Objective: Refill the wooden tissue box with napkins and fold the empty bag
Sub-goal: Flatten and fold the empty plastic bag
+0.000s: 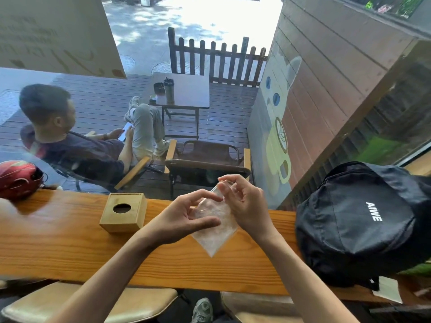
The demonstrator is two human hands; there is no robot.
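Gripping a clear, crinkly plastic bag (pixel 213 226), left hand (pixel 184 220) and right hand (pixel 245 206) pinch it; the square wooden tissue box (pixel 123 212) sits at nine o'clock, with bare counter (pixel 58 248) between.

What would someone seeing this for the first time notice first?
Probably the two hands at center, the left hand and right hand, holding a clear plastic bag above the wooden counter. Left of them sits the wooden tissue box; a black backpack fills the right.

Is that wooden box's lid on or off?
On. The wooden tissue box sits upright on the counter with its top panel in place. The round hole looks dark, with no napkin poking out.
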